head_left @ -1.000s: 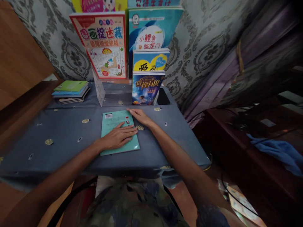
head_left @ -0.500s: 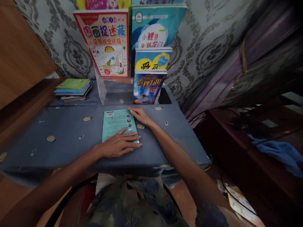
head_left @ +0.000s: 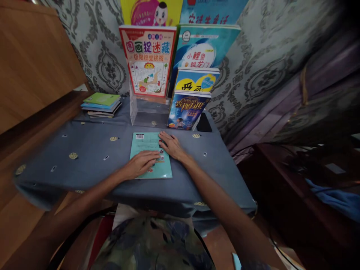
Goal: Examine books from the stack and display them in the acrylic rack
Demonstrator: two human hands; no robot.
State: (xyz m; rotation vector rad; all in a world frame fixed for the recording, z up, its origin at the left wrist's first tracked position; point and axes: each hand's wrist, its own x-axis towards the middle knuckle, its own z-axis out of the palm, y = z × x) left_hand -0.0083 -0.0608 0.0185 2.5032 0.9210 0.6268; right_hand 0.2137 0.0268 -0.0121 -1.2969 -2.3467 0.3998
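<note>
A teal book (head_left: pixel 143 144) lies closed on the cloth-covered table, its barcode showing at the upper left. My left hand (head_left: pixel 143 163) rests flat across the lower middle of the cover, fingers stretched out to the right. On the book's upper right edge lies my right hand (head_left: pixel 171 145), open, its fingers extended over the cover. Neither hand grips the book; both press on it from above. Just behind stands a clear acrylic rack (head_left: pixel 144 114) with several upright books, among them a red-bordered picture book (head_left: pixel 150 63) and a dark blue book (head_left: pixel 187 110).
A small stack of books (head_left: pixel 101 104) sits at the back left of the table (head_left: pixel 92 168). Beside the rack at the right lies a black phone (head_left: pixel 204 123). A dark red cabinet (head_left: pixel 281 172) with a blue cloth (head_left: pixel 334 198) stands to the right.
My left hand has slid up and left, uncovering the book's lower right corner. My right hand has moved from the top right corner further onto the cover. The camera view has shifted.
</note>
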